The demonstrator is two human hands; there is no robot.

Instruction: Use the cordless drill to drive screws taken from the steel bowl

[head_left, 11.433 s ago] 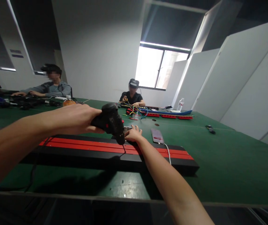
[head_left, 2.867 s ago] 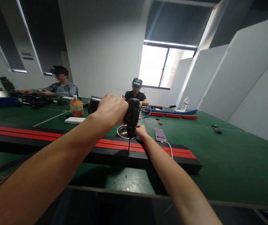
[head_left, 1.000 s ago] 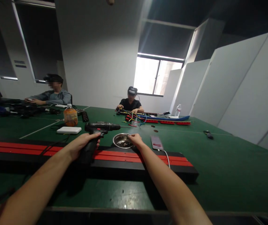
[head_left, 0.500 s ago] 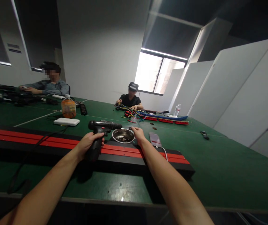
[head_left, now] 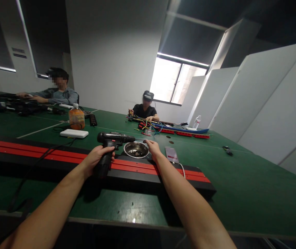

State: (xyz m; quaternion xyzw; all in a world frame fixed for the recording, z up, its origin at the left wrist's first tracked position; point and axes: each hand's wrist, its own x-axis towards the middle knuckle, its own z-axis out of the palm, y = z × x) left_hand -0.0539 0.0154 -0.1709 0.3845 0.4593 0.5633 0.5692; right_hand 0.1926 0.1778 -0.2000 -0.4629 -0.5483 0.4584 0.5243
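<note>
My left hand (head_left: 99, 159) is wrapped round the grip of a black power drill (head_left: 111, 139), which lies level with its long thin bit pointing right. At the bit's tip, the fingers of my right hand (head_left: 152, 148) are pinched together; what they hold is too small to make out. A round metal bowl (head_left: 136, 155) with several small dark pieces inside stands under the bit, between my hands. Below them a long black and red bar (head_left: 137, 166) runs across the green table (head_left: 236, 193).
A phone (head_left: 172, 154) with a white cable lies right of the bowl. Behind the drill are a white power bank (head_left: 74, 134) and an orange drink bottle (head_left: 76, 117). Two people sit across the table, one behind colored wires (head_left: 151, 127). A small dark object (head_left: 227, 150) lies at the right.
The view has shifted slightly. My hands, the drill and the bowl keep almost the same places. The person at the far left has moved a hand a little.
</note>
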